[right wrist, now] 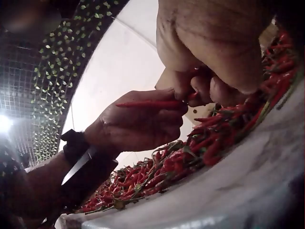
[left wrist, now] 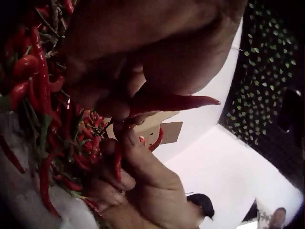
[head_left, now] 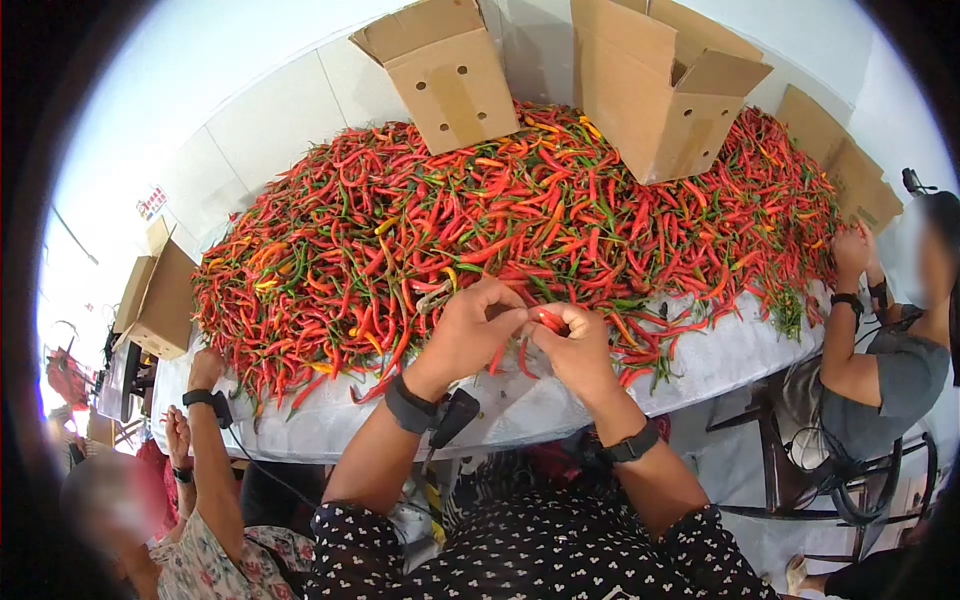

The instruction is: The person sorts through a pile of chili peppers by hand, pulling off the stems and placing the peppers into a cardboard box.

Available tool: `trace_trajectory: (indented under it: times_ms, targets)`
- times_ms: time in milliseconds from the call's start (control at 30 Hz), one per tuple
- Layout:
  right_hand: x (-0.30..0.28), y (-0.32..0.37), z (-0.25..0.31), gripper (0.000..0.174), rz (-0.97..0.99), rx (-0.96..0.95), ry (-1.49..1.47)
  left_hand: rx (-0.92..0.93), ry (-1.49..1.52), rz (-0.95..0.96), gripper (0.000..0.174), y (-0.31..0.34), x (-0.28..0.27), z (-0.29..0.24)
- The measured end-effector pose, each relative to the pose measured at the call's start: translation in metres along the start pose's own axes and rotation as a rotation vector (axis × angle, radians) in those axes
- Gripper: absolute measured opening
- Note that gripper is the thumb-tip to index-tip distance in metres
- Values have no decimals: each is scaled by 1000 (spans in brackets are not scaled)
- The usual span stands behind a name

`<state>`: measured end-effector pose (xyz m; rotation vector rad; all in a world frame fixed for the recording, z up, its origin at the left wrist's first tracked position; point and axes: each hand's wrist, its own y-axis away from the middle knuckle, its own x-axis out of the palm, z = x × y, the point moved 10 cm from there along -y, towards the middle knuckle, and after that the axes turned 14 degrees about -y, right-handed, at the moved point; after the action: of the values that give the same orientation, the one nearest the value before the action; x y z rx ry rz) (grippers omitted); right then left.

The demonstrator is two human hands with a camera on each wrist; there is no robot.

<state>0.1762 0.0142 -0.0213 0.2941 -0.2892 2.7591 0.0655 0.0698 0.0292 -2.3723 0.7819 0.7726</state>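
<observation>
My left hand (head_left: 468, 335) and right hand (head_left: 582, 358) meet over the front edge of a large heap of chili peppers (head_left: 480, 210). Between the left thumb and fingers a red chili pepper (left wrist: 183, 102) is pinched, its pointed end sticking out toward the wrist; the right wrist view shows this chili (right wrist: 147, 104) lying along the left hand (right wrist: 138, 126). The right hand (left wrist: 155, 183) holds red chilies in its curled fingers, one of them (left wrist: 118, 162) hanging down past the fingers. The fingertips of both hands come together, partly hiding what they pinch.
Two cardboard boxes (head_left: 455, 95) stand on the heap at the back, and another box (head_left: 165, 300) is at the left. A pale sheet (head_left: 500, 412) covers the table. People sit at both ends, one person's hand (head_left: 206, 368) at the left, another's (head_left: 850, 248) at the right.
</observation>
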Motion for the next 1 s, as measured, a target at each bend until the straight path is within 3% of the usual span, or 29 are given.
trace_trajectory:
  times_ms: [300,367,400,467,567,700,900,1000]
  targets:
    - [6,2,8,12,196,-17,-74,-298,498,364,10,11,27,19]
    - [3,5,-15,11,133,303,-510,-309,674,264,10,9,22,23]
    - [3,5,-17,11,138,306,-512,-312,671,259,10,9,24,28]
    - [3,9,-28,9,75,416,-784,-264,904,188,9,4,23,31]
    - [12,16,-27,9,21,490,-765,-315,927,58,7,5,22,29]
    - [25,14,-23,9,107,444,-766,-275,756,87,5,6,24,23]
    - [20,12,-27,13,16,435,-676,-170,473,13,10,8,14,16]
    - [21,9,-26,13,11,445,-653,-146,336,75,10,9,10,12]
